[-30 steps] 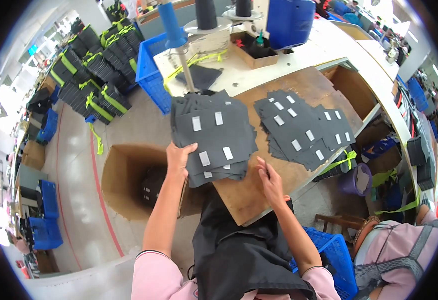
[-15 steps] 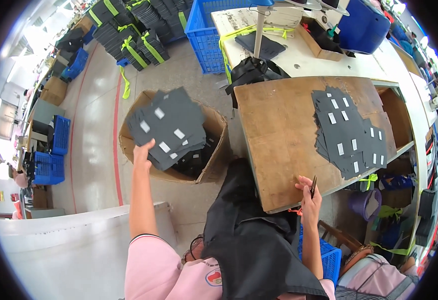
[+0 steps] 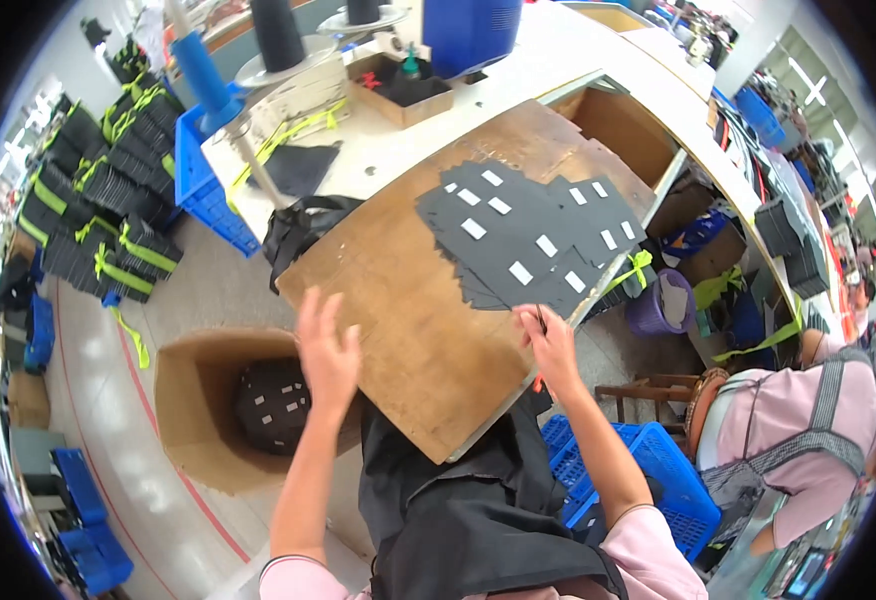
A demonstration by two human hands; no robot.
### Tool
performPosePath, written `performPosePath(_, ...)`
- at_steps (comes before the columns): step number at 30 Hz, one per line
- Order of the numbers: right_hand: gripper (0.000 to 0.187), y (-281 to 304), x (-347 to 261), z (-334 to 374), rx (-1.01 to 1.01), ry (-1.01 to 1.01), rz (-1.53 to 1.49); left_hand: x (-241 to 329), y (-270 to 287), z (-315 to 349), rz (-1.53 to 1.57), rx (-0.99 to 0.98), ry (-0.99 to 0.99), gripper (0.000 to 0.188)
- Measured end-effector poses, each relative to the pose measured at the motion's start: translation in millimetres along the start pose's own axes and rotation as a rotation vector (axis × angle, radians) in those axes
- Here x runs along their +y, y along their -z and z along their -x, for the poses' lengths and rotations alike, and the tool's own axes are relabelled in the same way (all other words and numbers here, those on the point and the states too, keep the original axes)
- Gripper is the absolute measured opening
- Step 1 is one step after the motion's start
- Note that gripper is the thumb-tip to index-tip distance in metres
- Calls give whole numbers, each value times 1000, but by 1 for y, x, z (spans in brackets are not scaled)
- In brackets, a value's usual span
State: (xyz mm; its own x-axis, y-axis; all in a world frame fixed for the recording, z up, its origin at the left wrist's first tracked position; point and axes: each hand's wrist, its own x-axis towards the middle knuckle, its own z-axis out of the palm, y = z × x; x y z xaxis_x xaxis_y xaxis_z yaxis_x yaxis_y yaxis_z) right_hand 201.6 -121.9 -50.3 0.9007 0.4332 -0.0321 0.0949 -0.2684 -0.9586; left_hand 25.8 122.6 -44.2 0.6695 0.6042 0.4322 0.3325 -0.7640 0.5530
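Observation:
My left hand (image 3: 330, 350) is open, fingers spread, above the near-left edge of a brown wooden board (image 3: 398, 330). It holds nothing. My right hand (image 3: 552, 350) is closed around small dark thread snips (image 3: 541, 318), mostly hidden by the fingers, beside the near edge of a spread of dark grey fabric pieces (image 3: 498, 260). These flat pieces overlap on the board and carry small white labels. At left on the floor, an open cardboard box (image 3: 193, 400) has similar labelled dark pieces (image 3: 273, 405) inside; my left forearm passes in front of its right side.
Behind the board stands a white table (image 3: 378, 165) with a thread stand (image 3: 218, 105) and a small parts box (image 3: 403, 100). Tied dark stacks (image 3: 138, 255) lie at far left. A blue crate (image 3: 658, 480) and a seated person (image 3: 798, 420) are at right.
My left hand has let go of the fabric pieces, which are now in the cardboard box, and moved over to the board. The view has turned right. My right hand still has the snips.

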Motion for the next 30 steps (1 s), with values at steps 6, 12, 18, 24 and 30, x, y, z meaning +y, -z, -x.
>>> performPosePath(6, 31, 6, 7, -61, 161, 374, 412, 71, -118, -67, -86, -118, -129, 60)
performPosePath(12, 46, -14, 16, -30, -51, 239, 629, 75, -150, -101, -127, -353, 234, 65)
performPosePath(18, 36, -18, 9, -5, -125, 399, 496, 64, -142, -88, 247, -67, 45, 31)
performPosePath(24, 49, 23, -88, 19, -33, 549, 237, 96, -52, -38, 1161, -499, 512, 18)
performPosePath(30, 45, 17, -92, -1, -631, 291, 120, 106, 6, 0, 1263, -713, 680, 26)
